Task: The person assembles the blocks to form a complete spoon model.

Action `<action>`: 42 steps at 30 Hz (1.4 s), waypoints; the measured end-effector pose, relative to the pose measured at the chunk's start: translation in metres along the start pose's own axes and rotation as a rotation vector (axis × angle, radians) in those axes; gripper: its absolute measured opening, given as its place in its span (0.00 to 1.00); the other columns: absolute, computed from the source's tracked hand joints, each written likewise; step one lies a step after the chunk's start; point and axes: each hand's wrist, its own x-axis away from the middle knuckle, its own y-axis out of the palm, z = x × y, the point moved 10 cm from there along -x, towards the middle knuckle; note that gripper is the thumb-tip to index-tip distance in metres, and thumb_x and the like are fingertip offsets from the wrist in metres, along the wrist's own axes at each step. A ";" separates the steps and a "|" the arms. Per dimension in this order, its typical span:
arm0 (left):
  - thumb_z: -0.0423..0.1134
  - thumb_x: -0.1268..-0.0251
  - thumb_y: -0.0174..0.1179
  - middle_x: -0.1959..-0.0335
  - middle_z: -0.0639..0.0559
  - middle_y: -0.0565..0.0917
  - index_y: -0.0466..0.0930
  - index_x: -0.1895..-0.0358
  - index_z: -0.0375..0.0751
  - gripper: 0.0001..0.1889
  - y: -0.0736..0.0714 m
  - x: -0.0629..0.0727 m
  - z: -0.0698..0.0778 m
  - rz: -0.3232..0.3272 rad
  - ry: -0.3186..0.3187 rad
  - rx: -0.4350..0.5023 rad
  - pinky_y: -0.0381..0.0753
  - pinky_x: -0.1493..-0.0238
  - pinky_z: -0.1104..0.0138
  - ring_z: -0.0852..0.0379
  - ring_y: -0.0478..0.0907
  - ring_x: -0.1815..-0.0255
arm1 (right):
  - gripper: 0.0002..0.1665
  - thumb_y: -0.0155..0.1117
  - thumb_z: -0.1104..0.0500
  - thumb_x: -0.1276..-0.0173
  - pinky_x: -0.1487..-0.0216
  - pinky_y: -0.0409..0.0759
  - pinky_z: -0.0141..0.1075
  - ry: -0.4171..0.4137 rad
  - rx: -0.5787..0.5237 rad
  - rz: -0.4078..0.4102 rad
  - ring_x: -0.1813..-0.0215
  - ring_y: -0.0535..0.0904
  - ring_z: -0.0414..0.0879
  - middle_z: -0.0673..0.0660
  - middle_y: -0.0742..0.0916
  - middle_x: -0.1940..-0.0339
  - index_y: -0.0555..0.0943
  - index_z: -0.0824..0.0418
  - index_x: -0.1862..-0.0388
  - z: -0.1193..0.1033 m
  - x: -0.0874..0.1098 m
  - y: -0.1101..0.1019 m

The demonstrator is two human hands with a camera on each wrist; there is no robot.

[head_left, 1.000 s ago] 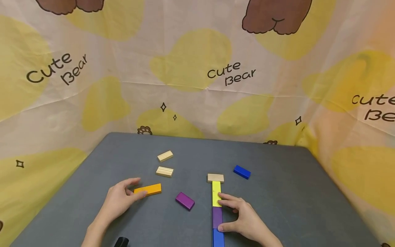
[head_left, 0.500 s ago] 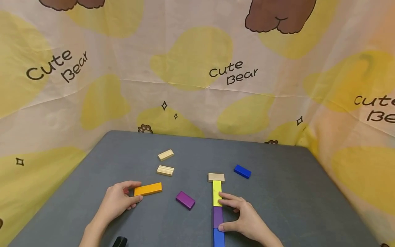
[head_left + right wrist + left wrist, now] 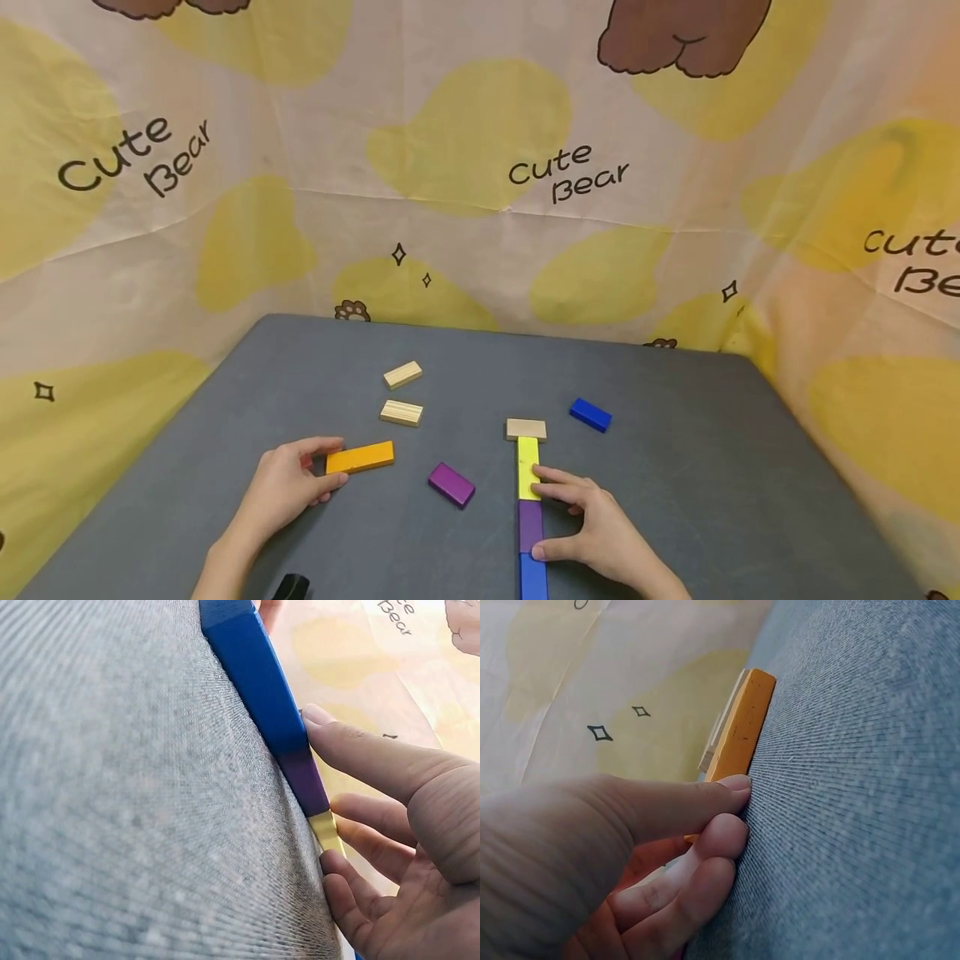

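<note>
On the left of the head view, my left hand [image 3: 281, 485] pinches the left end of an orange wooden block [image 3: 360, 457]. The thumb lies along the near side and the index finger reaches the far side; the other fingers curl beneath, as the left wrist view shows. My right hand [image 3: 596, 525] rests against a straight row of blocks. Its fingertips touch the yellow block [image 3: 528, 467], and its thumb lies where the purple block [image 3: 530, 527] meets the blue block [image 3: 533, 577]. A plain wooden block [image 3: 527, 429] lies crosswise at the row's far end.
A loose purple block [image 3: 452, 485] lies between the hands. Two plain wooden blocks [image 3: 402, 412] sit behind the orange one, and another blue block [image 3: 590, 414] lies at the far right. A black object [image 3: 292, 587] shows at the grey table's [image 3: 675, 433] near edge.
My left thumb has drawn back left along the orange block, and the lower fingers have come into view under it. The right hand and the row stay the same.
</note>
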 end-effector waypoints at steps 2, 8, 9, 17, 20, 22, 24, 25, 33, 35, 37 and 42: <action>0.37 0.52 0.78 0.64 0.52 0.84 0.82 0.43 0.38 0.28 0.000 0.000 0.001 -0.002 -0.003 -0.006 0.75 0.80 0.66 0.56 0.77 0.83 | 0.41 0.80 0.40 0.52 0.49 0.74 0.44 -0.001 0.001 0.002 0.36 0.67 0.53 0.45 0.73 0.30 0.81 0.50 0.38 0.000 0.000 0.000; 0.37 0.52 0.77 0.73 0.54 0.81 0.83 0.44 0.38 0.28 0.000 0.000 0.001 -0.002 -0.004 -0.021 0.74 0.80 0.66 0.56 0.76 0.83 | 0.41 0.81 0.41 0.53 0.48 0.74 0.43 0.009 -0.011 0.000 0.36 0.67 0.52 0.45 0.73 0.31 0.81 0.49 0.38 0.002 0.000 0.001; 0.38 0.51 0.77 0.74 0.55 0.80 0.83 0.44 0.38 0.27 0.000 0.000 0.001 0.000 -0.002 -0.024 0.74 0.81 0.66 0.56 0.76 0.83 | 0.41 0.81 0.41 0.53 0.48 0.74 0.44 0.013 -0.013 -0.003 0.36 0.67 0.52 0.45 0.73 0.30 0.81 0.49 0.38 0.002 -0.001 0.001; 0.39 0.52 0.78 0.76 0.56 0.80 0.83 0.45 0.38 0.27 0.001 0.001 0.001 0.002 0.001 -0.043 0.71 0.79 0.66 0.56 0.75 0.83 | 0.41 0.81 0.41 0.53 0.48 0.74 0.45 0.020 -0.013 -0.008 0.36 0.67 0.53 0.46 0.74 0.31 0.81 0.49 0.39 0.002 0.000 0.002; 0.39 0.52 0.78 0.76 0.56 0.80 0.83 0.45 0.38 0.27 0.000 0.001 0.001 0.005 0.002 -0.050 0.71 0.79 0.66 0.56 0.76 0.83 | 0.41 0.81 0.41 0.53 0.48 0.74 0.45 0.019 -0.012 -0.010 0.36 0.67 0.53 0.46 0.74 0.31 0.81 0.49 0.38 0.002 0.000 0.002; 0.39 0.52 0.78 0.74 0.56 0.81 0.84 0.46 0.38 0.27 0.000 0.001 0.001 0.008 0.005 -0.056 0.71 0.78 0.66 0.57 0.76 0.83 | 0.41 0.81 0.41 0.53 0.48 0.74 0.46 0.020 -0.013 -0.011 0.36 0.67 0.53 0.46 0.74 0.31 0.81 0.49 0.38 0.001 0.000 0.002; 0.39 0.53 0.78 0.70 0.55 0.83 0.84 0.46 0.39 0.27 0.000 0.001 0.002 0.010 0.008 -0.059 0.71 0.78 0.66 0.57 0.75 0.82 | 0.41 0.81 0.41 0.53 0.48 0.74 0.46 0.020 -0.014 -0.008 0.37 0.67 0.53 0.46 0.74 0.31 0.81 0.49 0.38 0.002 0.000 0.001; 0.40 0.53 0.78 0.68 0.53 0.84 0.84 0.46 0.39 0.27 0.000 0.001 0.003 0.012 0.011 -0.062 0.71 0.77 0.66 0.57 0.74 0.82 | 0.41 0.81 0.41 0.53 0.48 0.74 0.46 0.021 -0.013 -0.008 0.37 0.67 0.53 0.46 0.74 0.31 0.81 0.49 0.39 0.002 0.000 0.001; 0.44 0.53 0.78 0.59 0.50 0.87 0.86 0.50 0.39 0.25 -0.003 0.002 0.009 0.032 0.102 -0.072 0.73 0.46 0.52 0.58 0.80 0.68 | 0.41 0.81 0.40 0.53 0.47 0.74 0.45 0.019 -0.016 -0.006 0.36 0.67 0.52 0.45 0.73 0.31 0.81 0.48 0.39 0.003 -0.001 0.001; 0.45 0.52 0.78 0.59 0.50 0.87 0.87 0.50 0.39 0.25 -0.003 0.001 0.010 0.034 0.128 -0.082 0.61 0.37 0.44 0.56 0.81 0.64 | 0.41 0.81 0.41 0.53 0.47 0.74 0.45 0.018 -0.019 -0.009 0.36 0.67 0.52 0.45 0.73 0.31 0.81 0.48 0.38 0.003 -0.002 0.001; 0.44 0.52 0.78 0.59 0.50 0.87 0.87 0.50 0.39 0.24 -0.003 0.001 0.011 0.029 0.136 -0.084 0.53 0.33 0.40 0.54 0.82 0.61 | 0.41 0.81 0.41 0.53 0.47 0.74 0.45 0.019 -0.022 -0.014 0.36 0.67 0.52 0.45 0.73 0.31 0.81 0.48 0.38 0.003 -0.002 0.001; 0.46 0.53 0.78 0.60 0.52 0.87 0.87 0.50 0.40 0.25 -0.003 0.002 0.013 0.023 0.137 -0.101 0.59 0.37 0.42 0.51 0.81 0.58 | 0.41 0.81 0.41 0.52 0.48 0.74 0.44 0.015 -0.023 -0.018 0.37 0.68 0.52 0.46 0.74 0.31 0.81 0.49 0.38 0.003 -0.002 0.001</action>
